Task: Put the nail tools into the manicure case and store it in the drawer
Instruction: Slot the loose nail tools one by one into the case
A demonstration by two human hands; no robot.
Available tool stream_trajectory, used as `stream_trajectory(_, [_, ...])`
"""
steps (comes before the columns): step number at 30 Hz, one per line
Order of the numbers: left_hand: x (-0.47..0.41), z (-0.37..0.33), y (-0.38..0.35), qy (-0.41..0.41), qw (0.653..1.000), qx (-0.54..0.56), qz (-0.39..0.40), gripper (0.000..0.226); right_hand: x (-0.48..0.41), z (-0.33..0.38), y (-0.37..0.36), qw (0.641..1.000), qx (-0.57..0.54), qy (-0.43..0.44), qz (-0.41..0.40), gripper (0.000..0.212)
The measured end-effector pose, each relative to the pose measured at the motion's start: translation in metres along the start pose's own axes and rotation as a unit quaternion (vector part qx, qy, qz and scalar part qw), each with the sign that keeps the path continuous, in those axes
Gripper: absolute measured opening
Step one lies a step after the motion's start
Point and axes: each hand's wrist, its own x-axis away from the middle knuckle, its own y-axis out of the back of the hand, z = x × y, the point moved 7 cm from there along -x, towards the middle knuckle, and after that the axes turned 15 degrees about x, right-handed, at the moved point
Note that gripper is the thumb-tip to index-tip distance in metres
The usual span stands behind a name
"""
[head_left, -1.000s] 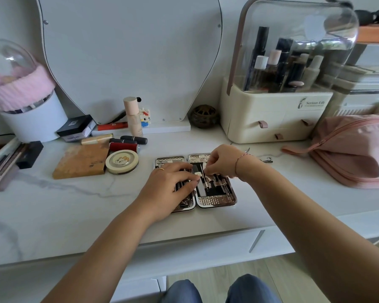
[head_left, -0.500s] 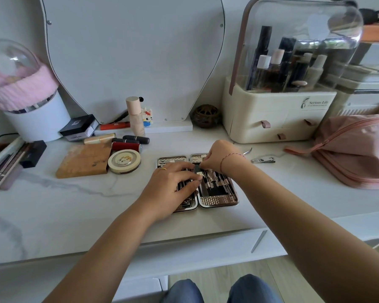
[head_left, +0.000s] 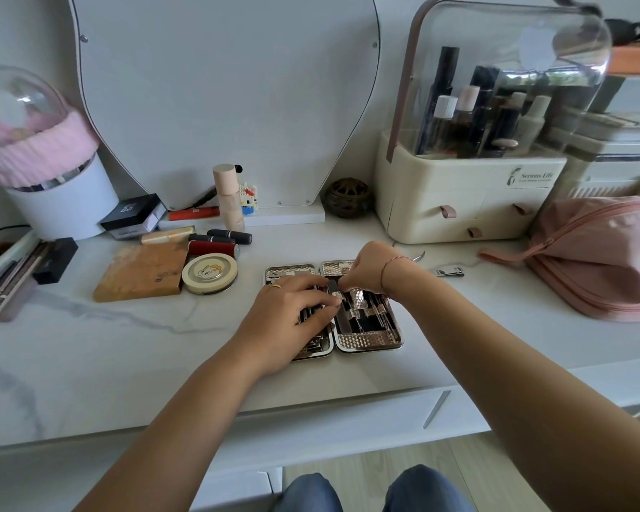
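The manicure case (head_left: 370,341) lies open flat on the vanity top, its right half mostly filled, so packing looks well along but unfinished. The left hand (head_left: 292,315) presses nearly straight fingers on the case's left half, while the right hand (head_left: 370,267) pinches a nail tool (head_left: 334,287) near the hinge. A nail clipper (head_left: 448,272) and a curved tool (head_left: 419,256) lie loose just right of the case, the drawer (head_left: 329,426) below it is closed, and the round compact (head_left: 209,272) to its left blocks nothing.
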Motion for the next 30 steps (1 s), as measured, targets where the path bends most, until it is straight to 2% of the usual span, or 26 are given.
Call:
stream_trajectory(6, [0.0,0.0,0.0,0.0,1.0,-0.002,0.001,0.046,0.003,0.0,0.001,0.999,-0.036,0.009,0.009,0.026])
stream_trajectory(9, [0.0,0.0,0.0,0.001,1.0,0.0,0.003,0.047,0.003,-0.006,0.0,0.997,-0.081,0.016,0.008,0.035])
stream_trajectory(14, [0.0,-0.001,0.0,0.0,1.0,0.0,0.003,0.046,0.009,-0.013,0.0,0.989,-0.141,0.038,-0.012,0.019])
stream_trajectory(17, [0.001,-0.001,0.0,0.002,1.0,0.001,0.003,0.046,0.01,-0.019,0.003,0.977,-0.201,0.057,-0.046,0.019])
stream_trajectory(21, [0.001,-0.001,0.0,-0.001,1.0,0.001,0.006,0.041,0.014,-0.057,0.024,0.95,-0.266,0.061,-0.151,0.01])
stream_trajectory(23, [0.001,0.0,0.001,-0.001,1.0,0.005,0.004,0.037,0.018,-0.091,0.034,0.947,-0.238,0.034,-0.213,0.007])
stream_trajectory(25, [0.002,0.0,0.001,-0.003,1.0,0.007,0.005,0.041,0.018,-0.122,0.037,0.957,-0.158,0.008,-0.242,0.011])
stream_trajectory(27, [0.002,0.001,0.001,-0.002,1.0,0.013,0.008,0.045,0.015,-0.145,0.032,0.969,-0.088,-0.009,-0.232,0.017])
stream_trajectory(30, [0.002,0.0,0.002,-0.001,1.0,0.021,0.004,0.044,0.012,-0.157,0.023,0.976,-0.043,-0.005,-0.214,0.021])
